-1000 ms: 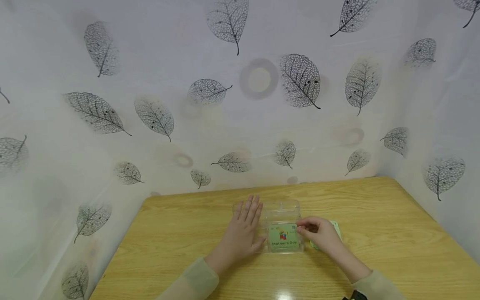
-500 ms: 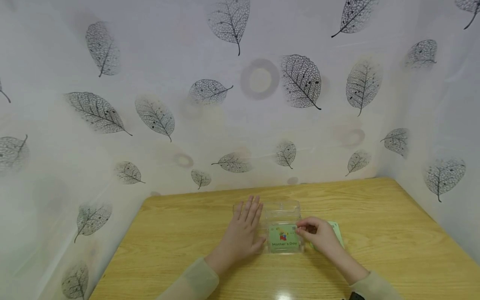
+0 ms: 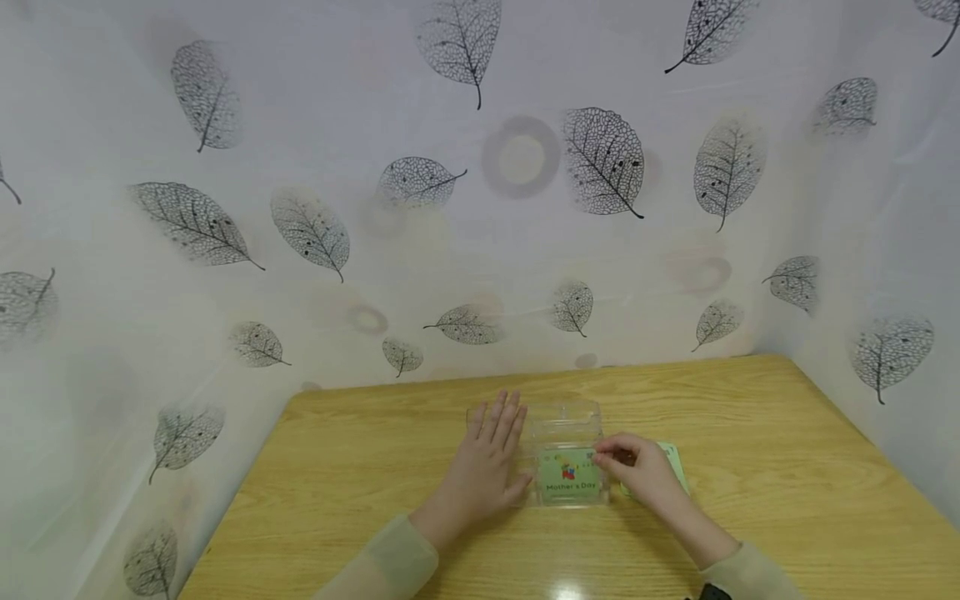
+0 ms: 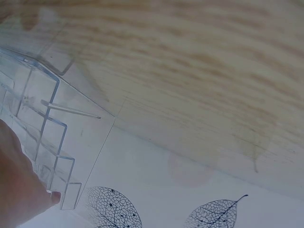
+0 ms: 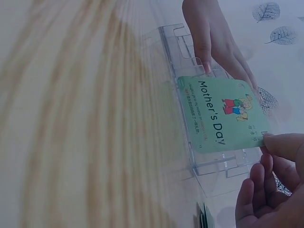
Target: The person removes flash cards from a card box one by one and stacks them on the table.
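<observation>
A green card [image 3: 569, 483] printed "Mother's Day" is pinched at its upper right corner between the thumb and forefinger of my right hand [image 3: 647, 472]. In the right wrist view the card [image 5: 223, 114] overlaps a clear plastic stepped holder [image 5: 167, 45], and my other fingers are curled below the pinch. My left hand [image 3: 483, 468] lies with fingers stretched over the left part of the holder [image 3: 566, 433]. From the left wrist, the transparent tiers of the holder [image 4: 58, 121] show, with part of my left hand [image 4: 21, 185] beside them.
More green cards [image 3: 673, 463] lie on the wooden table [image 3: 750, 467], partly hidden behind my right hand. A white covering [image 3: 517, 250] printed with leaves rises behind the table and along both sides.
The pinched card has shifted very slightly to the right in the head view. Both hands stay nearly in place, the left still over the holder.
</observation>
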`<act>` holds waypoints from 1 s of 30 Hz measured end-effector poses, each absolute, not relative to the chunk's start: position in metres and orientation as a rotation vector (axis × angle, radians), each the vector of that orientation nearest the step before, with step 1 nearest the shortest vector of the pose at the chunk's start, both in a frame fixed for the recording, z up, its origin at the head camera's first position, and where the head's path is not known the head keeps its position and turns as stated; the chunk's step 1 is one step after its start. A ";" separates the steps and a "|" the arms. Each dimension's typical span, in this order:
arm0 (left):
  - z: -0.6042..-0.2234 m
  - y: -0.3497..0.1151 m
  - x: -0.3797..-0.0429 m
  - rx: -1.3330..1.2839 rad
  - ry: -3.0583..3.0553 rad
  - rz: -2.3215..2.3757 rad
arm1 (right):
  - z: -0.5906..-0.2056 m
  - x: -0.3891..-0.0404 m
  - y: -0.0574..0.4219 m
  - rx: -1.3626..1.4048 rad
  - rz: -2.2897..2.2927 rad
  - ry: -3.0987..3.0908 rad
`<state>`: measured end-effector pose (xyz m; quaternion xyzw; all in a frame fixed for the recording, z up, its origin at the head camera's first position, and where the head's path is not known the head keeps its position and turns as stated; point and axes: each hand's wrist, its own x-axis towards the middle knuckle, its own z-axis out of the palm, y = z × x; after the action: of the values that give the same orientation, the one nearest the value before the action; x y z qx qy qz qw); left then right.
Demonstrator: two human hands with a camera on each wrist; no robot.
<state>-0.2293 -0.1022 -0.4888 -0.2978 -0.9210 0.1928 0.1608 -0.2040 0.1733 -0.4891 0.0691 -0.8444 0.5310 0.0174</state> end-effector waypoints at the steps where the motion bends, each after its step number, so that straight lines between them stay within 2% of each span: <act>1: -0.489 -0.102 -0.229 -0.850 -2.631 0.548 | -0.489 -0.204 0.173 0.209 1.646 -2.625; 30: -0.488 -0.102 -0.229 -0.849 -2.643 0.531 | -0.482 -0.203 0.178 0.082 1.682 -2.608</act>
<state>-0.2291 -0.1018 -0.4884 -0.2967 -0.9235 0.1855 0.1570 -0.2034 0.1779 -0.4823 0.0265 -0.8400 0.5417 0.0185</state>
